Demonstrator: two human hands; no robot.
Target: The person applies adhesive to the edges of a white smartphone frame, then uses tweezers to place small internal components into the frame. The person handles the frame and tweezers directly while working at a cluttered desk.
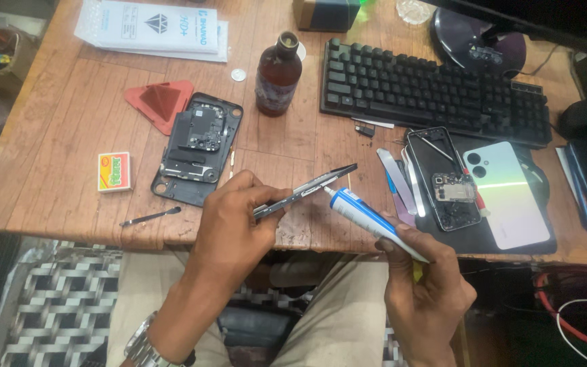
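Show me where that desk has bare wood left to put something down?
Bare wood lies between the red triangle, the white packet and the small box; a smaller patch sits between the bottle and the opened phone back. It is crowded right of the keyboard, around the phone frame.

A phone repair workbench. Its worn wooden table [56, 156] carries an opened phone chassis [197, 148], a pale back cover [507, 194], a red triangular pry pick [161, 102] and a metal spudger [149, 217]. A black keyboard [436, 92] sits behind them.

Even, soft daylight from above, faint shadows, sharp centre, mild wide-angle stretch towards the edges.
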